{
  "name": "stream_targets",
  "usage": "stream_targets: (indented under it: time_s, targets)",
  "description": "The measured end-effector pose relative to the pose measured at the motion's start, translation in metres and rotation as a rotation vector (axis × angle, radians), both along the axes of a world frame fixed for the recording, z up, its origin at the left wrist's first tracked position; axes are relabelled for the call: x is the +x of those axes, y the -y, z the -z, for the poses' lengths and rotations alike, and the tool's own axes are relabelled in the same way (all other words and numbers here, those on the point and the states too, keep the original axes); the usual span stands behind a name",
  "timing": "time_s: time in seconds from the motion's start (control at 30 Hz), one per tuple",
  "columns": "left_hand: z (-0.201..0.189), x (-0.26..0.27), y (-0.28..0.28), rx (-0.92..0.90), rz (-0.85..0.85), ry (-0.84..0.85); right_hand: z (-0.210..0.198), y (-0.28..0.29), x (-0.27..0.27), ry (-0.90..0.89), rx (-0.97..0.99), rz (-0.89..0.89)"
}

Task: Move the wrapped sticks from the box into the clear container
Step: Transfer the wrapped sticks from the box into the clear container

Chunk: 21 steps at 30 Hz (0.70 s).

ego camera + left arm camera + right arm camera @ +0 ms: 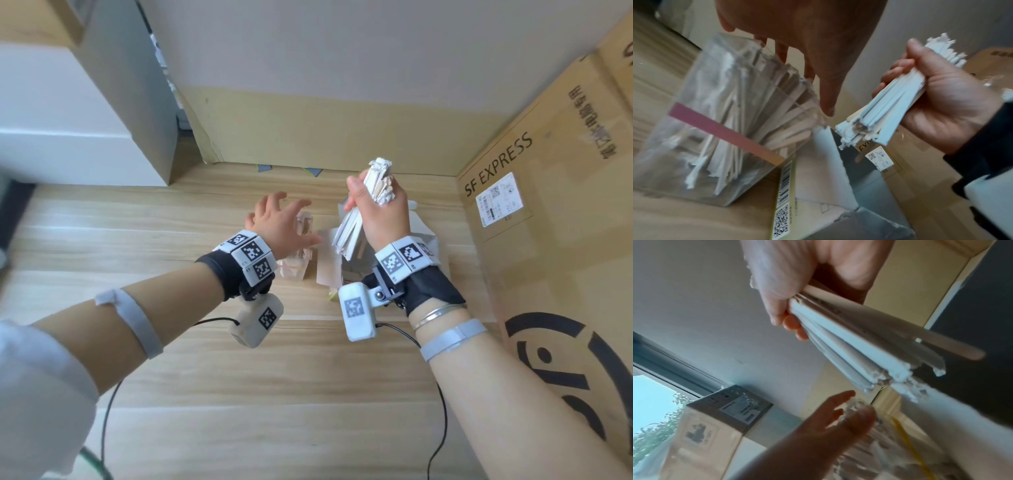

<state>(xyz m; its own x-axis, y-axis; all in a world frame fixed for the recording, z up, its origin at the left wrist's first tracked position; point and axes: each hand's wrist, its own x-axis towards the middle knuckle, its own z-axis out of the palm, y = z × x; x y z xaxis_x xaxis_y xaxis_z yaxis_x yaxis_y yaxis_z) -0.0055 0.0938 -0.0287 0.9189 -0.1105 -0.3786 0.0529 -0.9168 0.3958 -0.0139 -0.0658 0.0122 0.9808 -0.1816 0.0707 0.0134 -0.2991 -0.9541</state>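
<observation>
My right hand (376, 209) grips a thick bundle of white paper-wrapped sticks (347, 229), held up above the open white box (329, 265). In the left wrist view the bundle (879, 116) juts from the fist (945, 100), tilted down and to the left. My left hand (284, 219) hovers with spread fingers over the clear container (293, 270), just left of the box, holding nothing. The container (715, 129) has a pink strip across it and holds several wrapped sticks. The right wrist view shows the bundle (859, 345) above the left hand (828, 426).
A large SF EXPRESS carton (548, 205) stands close on the right. Cardboard (308, 126) leans against the back wall, and a white cabinet (68, 120) is at the left. Everything rests on a light wooden surface (274, 394); black cables trail from both wrists.
</observation>
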Motion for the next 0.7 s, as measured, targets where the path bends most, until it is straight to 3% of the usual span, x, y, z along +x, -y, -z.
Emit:
stream_targets:
  time_s: [0.2, 0.43, 0.7]
  targets:
    - [-0.007, 0.003, -0.014, -0.197, -0.023, -0.07, -0.02, -0.028, 0.008, 0.064, 0.103, -0.035]
    - [-0.013, 0.011, -0.023, -0.266, -0.018, -0.074, -0.013, -0.058, 0.015, -0.014, 0.377, -0.036]
    - [-0.006, 0.013, -0.028, -0.305, -0.015, -0.071, 0.023, -0.061, 0.012, -0.095, 0.13, -0.049]
